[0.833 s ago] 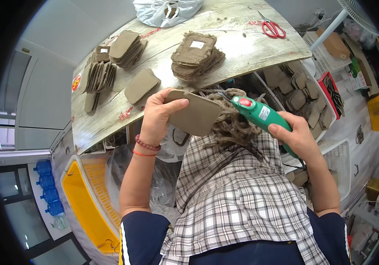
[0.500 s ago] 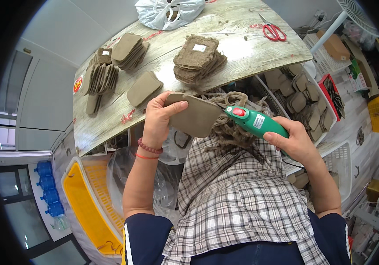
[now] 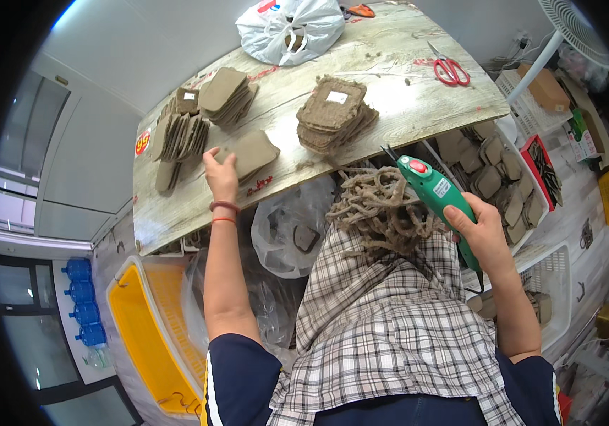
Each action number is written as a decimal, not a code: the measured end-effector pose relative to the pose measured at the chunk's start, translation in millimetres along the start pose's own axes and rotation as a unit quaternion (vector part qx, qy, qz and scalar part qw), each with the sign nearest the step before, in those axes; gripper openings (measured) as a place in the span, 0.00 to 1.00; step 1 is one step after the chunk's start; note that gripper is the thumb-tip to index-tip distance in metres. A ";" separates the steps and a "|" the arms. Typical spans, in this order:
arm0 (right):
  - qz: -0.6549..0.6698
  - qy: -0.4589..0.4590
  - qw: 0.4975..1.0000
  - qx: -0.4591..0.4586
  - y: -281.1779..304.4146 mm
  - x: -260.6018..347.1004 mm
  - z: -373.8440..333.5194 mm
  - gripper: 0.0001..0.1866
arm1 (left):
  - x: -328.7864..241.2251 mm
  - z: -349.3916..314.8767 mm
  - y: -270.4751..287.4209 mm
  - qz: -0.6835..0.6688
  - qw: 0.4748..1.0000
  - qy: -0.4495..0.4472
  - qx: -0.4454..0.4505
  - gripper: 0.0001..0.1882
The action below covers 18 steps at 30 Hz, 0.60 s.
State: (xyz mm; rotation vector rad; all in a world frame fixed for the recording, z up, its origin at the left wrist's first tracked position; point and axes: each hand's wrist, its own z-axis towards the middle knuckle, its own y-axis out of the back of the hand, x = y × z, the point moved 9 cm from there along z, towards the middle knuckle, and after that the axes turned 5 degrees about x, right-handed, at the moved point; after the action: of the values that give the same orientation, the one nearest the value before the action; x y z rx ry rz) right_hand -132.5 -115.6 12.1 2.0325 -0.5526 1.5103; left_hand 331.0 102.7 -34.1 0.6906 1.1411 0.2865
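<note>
My left hand (image 3: 221,174) is over the table at the near edge of a flat brown-grey pad (image 3: 256,153) with rounded corners. Its thumb and fingers are apart, and the fingertips seem to touch the pad's left end. A green handheld electric cutter (image 3: 432,186) with a red button and a dark forked tip is gripped in my right hand (image 3: 476,226). The tip points up and left, away from any pad. Under it, a tangled heap of brown fibrous strips (image 3: 382,206) lies on my checked apron (image 3: 390,312).
Stacks of smooth pads (image 3: 226,96) and rough-edged pads (image 3: 333,110) stand on the table (image 3: 283,78). Red-handled scissors (image 3: 451,71) and a white plastic bag (image 3: 290,32) lie farther back. Pads fill a bin (image 3: 542,188) at right; a yellow basket (image 3: 138,319) stands at left.
My left hand has moved left and forward from my lap to the table, and the pad it held has left the cutter. My right hand has drawn slightly right, still holding the cutter.
</note>
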 end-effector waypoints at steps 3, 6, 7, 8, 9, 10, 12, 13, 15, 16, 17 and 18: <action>0.020 -0.005 0.999 -0.036 14.2 -13.1 -8.9 0.20 | -98.8 -38.9 -9.4 0.316 0.922 -0.192 -0.112 0.31; 0.029 -0.011 0.998 -0.046 17.5 -25.1 -10.7 0.21 | -178.9 -66.4 -60.8 0.184 0.922 -0.339 -0.041 0.22; 0.033 -0.012 0.998 -0.045 18.3 -28.0 -10.0 0.21 | -208.1 -78.4 -80.0 0.134 0.916 -0.378 -0.008 0.21; 0.032 -0.015 0.998 -0.049 17.9 -27.5 -10.6 0.20 | -220.9 -81.5 -104.9 0.165 0.904 -0.395 0.001 0.22; 0.031 -0.014 0.998 -0.050 18.0 -27.8 -11.9 0.21 | -227.5 -83.1 -126.7 0.194 0.890 -0.412 0.011 0.23; 0.032 -0.011 0.998 -0.052 17.9 -28.8 -12.5 0.21 | -224.7 -77.2 -142.4 0.208 0.898 -0.379 0.075 0.24; 0.037 -0.002 0.998 -0.056 19.9 -30.4 -16.0 0.21 | -213.0 -66.9 -163.2 0.245 0.901 -0.308 0.181 0.21; 0.038 -0.005 0.998 -0.058 21.8 -31.1 -17.9 0.21 | -208.9 -60.8 -167.2 0.239 0.903 -0.303 0.189 0.20; 0.039 -0.011 0.998 -0.054 21.8 -30.2 -22.3 0.21 | -193.4 -49.4 -171.3 0.231 0.907 -0.286 0.204 0.17; 0.041 -0.011 0.997 -0.057 23.4 -31.8 -23.7 0.21 | -200.5 -53.8 -167.3 0.230 0.906 -0.307 0.178 0.15; 0.042 -0.011 0.997 -0.060 24.2 -33.5 -23.8 0.21 | -202.7 -56.1 -170.1 0.268 0.900 -0.297 0.172 0.15; 0.043 -0.011 0.997 -0.062 24.7 -34.1 -23.8 0.21 | -205.8 -59.2 -173.6 0.306 0.893 -0.286 0.164 0.14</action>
State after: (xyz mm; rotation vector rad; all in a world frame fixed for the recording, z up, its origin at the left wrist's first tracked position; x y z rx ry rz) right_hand -175.0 -119.2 -10.9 1.9550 -0.7343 1.4654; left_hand 170.7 -120.0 -7.5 1.3365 0.3772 0.3885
